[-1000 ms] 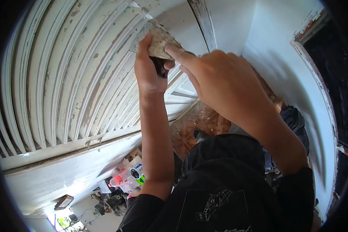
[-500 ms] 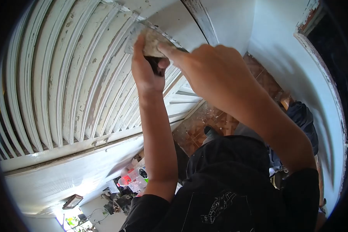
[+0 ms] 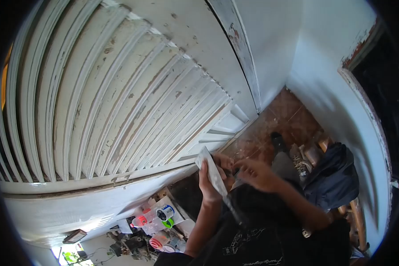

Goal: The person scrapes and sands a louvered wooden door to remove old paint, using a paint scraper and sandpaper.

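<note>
My left hand (image 3: 208, 184) grips a flat, pale, smeared plate (image 3: 213, 172), thumb on its near face and fingers behind it, in front of my dark shirt. Just to the right is my right hand (image 3: 258, 175), its fingers drawn together near the left fingertips; what they hold, if anything, is too small to make out. Up and to the left stands the white slatted door (image 3: 119, 93), its paint chipped and patchy. Neither hand touches it.
Bottles and a cup (image 3: 165, 213) crowd a surface at lower left. A black cloth bag (image 3: 334, 177) hangs by wooden furniture (image 3: 357, 224) on the right. Reddish tiled floor (image 3: 292, 111) shows beyond my foot. A pale wall (image 3: 341, 97) curves along the right.
Both hands have come down and away from the slatted door toward my body, with the plate still in my left hand. The view has shifted, showing more slats and bottles.
</note>
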Available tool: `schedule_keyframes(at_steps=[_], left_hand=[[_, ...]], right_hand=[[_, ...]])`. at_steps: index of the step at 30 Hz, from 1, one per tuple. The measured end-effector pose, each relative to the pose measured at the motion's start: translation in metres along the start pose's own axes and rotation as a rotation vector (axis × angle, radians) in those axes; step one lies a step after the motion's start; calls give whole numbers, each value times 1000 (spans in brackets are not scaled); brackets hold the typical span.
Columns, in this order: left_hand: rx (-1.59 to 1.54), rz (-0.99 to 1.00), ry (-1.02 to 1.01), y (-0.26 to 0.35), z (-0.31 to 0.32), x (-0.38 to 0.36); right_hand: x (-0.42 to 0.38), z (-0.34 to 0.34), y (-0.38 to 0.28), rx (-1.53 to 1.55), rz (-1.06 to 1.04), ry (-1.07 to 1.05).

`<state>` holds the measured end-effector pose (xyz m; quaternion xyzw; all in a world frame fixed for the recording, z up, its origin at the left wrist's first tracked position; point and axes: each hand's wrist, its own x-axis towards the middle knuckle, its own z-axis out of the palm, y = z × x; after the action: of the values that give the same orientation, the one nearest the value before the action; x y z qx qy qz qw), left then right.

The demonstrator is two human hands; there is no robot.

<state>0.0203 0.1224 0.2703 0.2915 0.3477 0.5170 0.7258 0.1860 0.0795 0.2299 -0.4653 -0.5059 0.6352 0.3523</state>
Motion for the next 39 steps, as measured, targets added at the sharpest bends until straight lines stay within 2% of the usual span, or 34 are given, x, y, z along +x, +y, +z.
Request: schedule_keyframes(at_steps=[1, 3, 7, 9, 11, 13, 14, 15, 17, 18, 22, 25, 27, 28, 30, 33, 35, 38, 39], left_hand=[[77, 64, 42, -3, -2, -6], [128, 41, 100, 4, 0, -19], [60, 11, 135, 2, 9, -25], [9, 27, 167, 3, 18, -26], [-70, 42, 125, 7, 17, -31], [-202, 64, 83, 7, 16, -35], [-301, 121, 17, 1, 2, -33], [-312, 135, 21, -5, -3, -34], [-153, 210, 186, 5, 10, -32], [-278, 185, 74, 1, -3, -32], [-256, 205, 99, 4, -2, -32], [-169, 240, 28, 4, -12, -26], [-109, 248, -55, 7, -12, -21], [-142, 226, -5, 7, -10, -20], [-122, 227, -35, 8, -14, -15], [-104, 227, -82, 13, -16, -12], [-266, 74, -80, 15, -16, -12], [-343, 10, -147, 16, -24, -8], [-346, 11, -150, 18, -23, -7]], right_hand=[[1, 15, -2, -21, -2, -6], [8, 39, 5, 39, -265, 188], [31, 26, 7, 84, -308, 222], [41, 9, -24, -294, -652, 235], [47, 5, -29, -287, -640, 159], [51, 2, -34, -237, -536, 41], [50, 1, -38, -270, -623, -17], [50, 1, -39, -280, -626, -32], [47, 4, -40, -369, -605, -171], [47, 8, -35, -377, -597, -158], [51, 17, -30, -396, -572, -155], [50, 17, -39, -442, -566, -168], [53, 14, -30, -640, -732, -60], [55, 11, -34, -650, -739, -74], [62, 5, -44, -743, -855, 14], [64, -9, -63, -835, -817, -112], [67, -17, -61, -896, -837, -151], [67, -17, -55, -997, -879, -195], [68, -15, -53, -1005, -887, -105]])
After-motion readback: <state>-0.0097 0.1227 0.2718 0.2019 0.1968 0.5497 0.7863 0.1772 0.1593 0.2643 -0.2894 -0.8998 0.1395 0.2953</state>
